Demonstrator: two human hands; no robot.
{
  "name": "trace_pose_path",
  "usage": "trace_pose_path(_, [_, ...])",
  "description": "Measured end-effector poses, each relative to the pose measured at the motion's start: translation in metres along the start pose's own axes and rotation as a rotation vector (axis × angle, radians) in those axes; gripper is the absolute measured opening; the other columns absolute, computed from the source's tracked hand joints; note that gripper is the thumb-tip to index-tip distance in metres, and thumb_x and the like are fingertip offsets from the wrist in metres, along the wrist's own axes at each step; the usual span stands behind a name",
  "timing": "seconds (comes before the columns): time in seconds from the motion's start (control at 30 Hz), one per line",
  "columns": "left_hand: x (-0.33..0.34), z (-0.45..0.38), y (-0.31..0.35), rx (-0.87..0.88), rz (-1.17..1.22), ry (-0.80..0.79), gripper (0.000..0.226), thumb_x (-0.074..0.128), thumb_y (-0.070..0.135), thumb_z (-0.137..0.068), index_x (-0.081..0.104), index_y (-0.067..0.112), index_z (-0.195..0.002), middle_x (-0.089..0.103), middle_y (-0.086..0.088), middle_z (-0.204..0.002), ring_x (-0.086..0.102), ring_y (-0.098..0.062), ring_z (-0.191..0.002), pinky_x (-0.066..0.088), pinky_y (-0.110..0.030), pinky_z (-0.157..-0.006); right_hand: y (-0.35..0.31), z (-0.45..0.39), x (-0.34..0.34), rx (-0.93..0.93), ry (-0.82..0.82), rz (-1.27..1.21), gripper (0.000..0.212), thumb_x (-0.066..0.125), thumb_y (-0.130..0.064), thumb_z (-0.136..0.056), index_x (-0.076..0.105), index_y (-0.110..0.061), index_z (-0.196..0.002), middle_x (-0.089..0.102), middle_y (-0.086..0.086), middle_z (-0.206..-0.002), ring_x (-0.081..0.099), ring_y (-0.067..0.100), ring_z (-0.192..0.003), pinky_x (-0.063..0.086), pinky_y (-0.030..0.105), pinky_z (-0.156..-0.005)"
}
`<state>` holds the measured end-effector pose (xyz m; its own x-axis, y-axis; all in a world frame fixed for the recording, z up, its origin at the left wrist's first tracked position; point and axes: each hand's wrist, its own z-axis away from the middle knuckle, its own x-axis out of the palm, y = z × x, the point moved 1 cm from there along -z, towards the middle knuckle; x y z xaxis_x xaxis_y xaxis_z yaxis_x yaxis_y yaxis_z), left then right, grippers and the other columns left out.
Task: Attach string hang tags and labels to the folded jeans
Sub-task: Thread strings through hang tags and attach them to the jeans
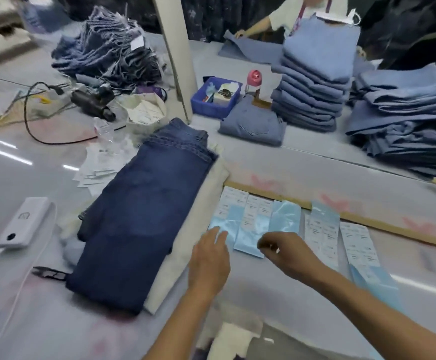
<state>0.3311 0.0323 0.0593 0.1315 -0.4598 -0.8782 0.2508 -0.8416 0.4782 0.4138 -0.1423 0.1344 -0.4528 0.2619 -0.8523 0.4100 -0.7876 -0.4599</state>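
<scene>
The long table point(276, 162) carries it all. Dark folded jeans point(138, 211) lie near its front edge, placed within reach for tagging. Beside them, toward the right, a row of label sheets point(284, 219) is fanned out for quick picking. The left hand point(209, 261) rests flat-fingered on the leftmost sheet; the right hand point(287, 252) curls, seemingly pinching a small label, though I cannot tell for sure.

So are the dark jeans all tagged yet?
Not yet. Done: the dark jeans lie folded, and the label sheets are laid out in a row beside them. In hand: the left hand and right hand reach onto those sheets, seemingly picking one. Left: no tag shows on these jeans.
</scene>
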Motion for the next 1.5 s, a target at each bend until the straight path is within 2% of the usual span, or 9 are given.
trace_pose_path(0.07, [0.021, -0.028, -0.02, -0.068, -0.111, -0.058, 0.047, 0.039, 0.026, -0.107, 0.039, 0.021, -0.153, 0.031, -0.002, -0.164, 0.028, -0.02, -0.151, 0.024, -0.034, -0.121, 0.003, -0.041, 0.024, 0.012, -0.004, -0.005, 0.017, 0.061, -0.013, -0.095, 0.076, -0.018, -0.098, 0.073, -0.008, -0.099, 0.065, 0.01, -0.089, 0.052, 0.024, -0.083])
trace_pose_path(0.17, [0.051, -0.032, -0.042, -0.01, -0.191, 0.008, 0.042, 0.047, 0.026, -0.099, 0.062, 0.015, -0.136, 0.054, -0.01, -0.148, 0.05, -0.026, -0.137, 0.041, -0.041, -0.111, 0.006, -0.092, 0.05, -0.004, 0.01, 0.004, 0.019, 0.062, -0.013, -0.095, 0.077, -0.016, -0.105, 0.073, -0.002, -0.108, 0.065, 0.016, -0.1, 0.049, 0.025, -0.088])
trace_pose_path(0.33, [0.077, -0.036, -0.058, 0.062, -0.186, 0.157, 0.039, 0.047, 0.024, -0.095, 0.063, 0.012, -0.129, 0.058, -0.014, -0.14, 0.049, -0.03, -0.132, 0.038, -0.045, -0.11, 0.006, -0.155, 0.069, -0.22, 0.092, -0.009, 0.028, 0.071, -0.014, -0.091, 0.073, -0.013, -0.12, 0.069, 0.003, -0.125, 0.06, 0.023, -0.117, 0.044, 0.031, -0.098])
trace_pose_path(0.47, [0.08, -0.037, -0.058, 0.089, -0.216, 0.218, 0.039, 0.045, 0.024, -0.098, 0.06, 0.012, -0.131, 0.056, -0.014, -0.141, 0.05, -0.03, -0.133, 0.038, -0.046, -0.111, 0.02, -0.169, 0.08, -0.433, 0.151, 0.069, 0.018, 0.076, -0.019, -0.087, 0.075, -0.009, -0.102, 0.072, 0.004, -0.108, 0.062, 0.026, -0.104, 0.054, 0.039, -0.085])
trace_pose_path(0.67, [0.083, -0.037, -0.059, 0.092, -0.253, 0.262, 0.04, 0.043, 0.025, -0.099, 0.062, 0.011, -0.131, 0.057, -0.013, -0.142, 0.05, -0.031, -0.134, 0.038, -0.048, -0.112, 0.034, -0.173, 0.081, -0.619, 0.173, 0.21, 0.018, 0.068, -0.03, -0.096, 0.072, -0.014, -0.103, 0.07, -0.002, -0.112, 0.061, 0.023, -0.103, 0.057, 0.041, -0.069])
trace_pose_path(0.97, [0.084, -0.037, -0.058, 0.121, -0.268, 0.256, 0.047, 0.039, 0.023, -0.099, 0.051, 0.012, -0.143, 0.05, -0.008, -0.152, 0.045, -0.025, -0.142, 0.032, -0.05, -0.117, 0.031, -0.168, 0.081, -0.688, 0.242, 0.256, 0.017, 0.067, -0.028, -0.098, 0.075, -0.013, -0.101, 0.074, -0.002, -0.108, 0.067, 0.025, -0.093, 0.057, 0.039, -0.06])
trace_pose_path(1.27, [0.082, -0.035, -0.058, 0.153, -0.286, 0.242, 0.045, 0.04, 0.024, -0.097, 0.06, 0.015, -0.136, 0.052, -0.01, -0.15, 0.046, -0.027, -0.14, 0.032, -0.051, -0.116, 0.024, -0.178, 0.071, -0.637, 0.137, 0.238, 0.014, 0.067, -0.022, -0.096, 0.076, -0.014, -0.103, 0.072, 0.0, -0.109, 0.065, 0.023, -0.1, 0.058, 0.042, -0.072])
trace_pose_path(1.4, [0.082, -0.035, -0.058, 0.157, -0.26, 0.227, 0.046, 0.039, 0.024, -0.096, 0.059, 0.014, -0.136, 0.048, -0.009, -0.154, 0.041, -0.024, -0.145, 0.03, -0.05, -0.118, 0.027, -0.178, 0.075, -0.607, 0.095, 0.221, 0.026, 0.07, -0.033, -0.093, 0.073, -0.016, -0.112, 0.068, 0.0, -0.117, 0.06, 0.023, -0.109, 0.055, 0.039, -0.079])
trace_pose_path(1.5, [0.083, -0.036, -0.059, 0.149, -0.254, 0.228, 0.045, 0.037, 0.024, -0.096, 0.057, 0.014, -0.136, 0.049, -0.009, -0.153, 0.041, -0.023, -0.145, 0.03, -0.05, -0.119, 0.029, -0.173, 0.078, -0.647, 0.132, 0.24, 0.024, 0.069, -0.03, -0.096, 0.074, -0.014, -0.112, 0.07, 0.001, -0.113, 0.062, 0.025, -0.102, 0.056, 0.039, -0.072])
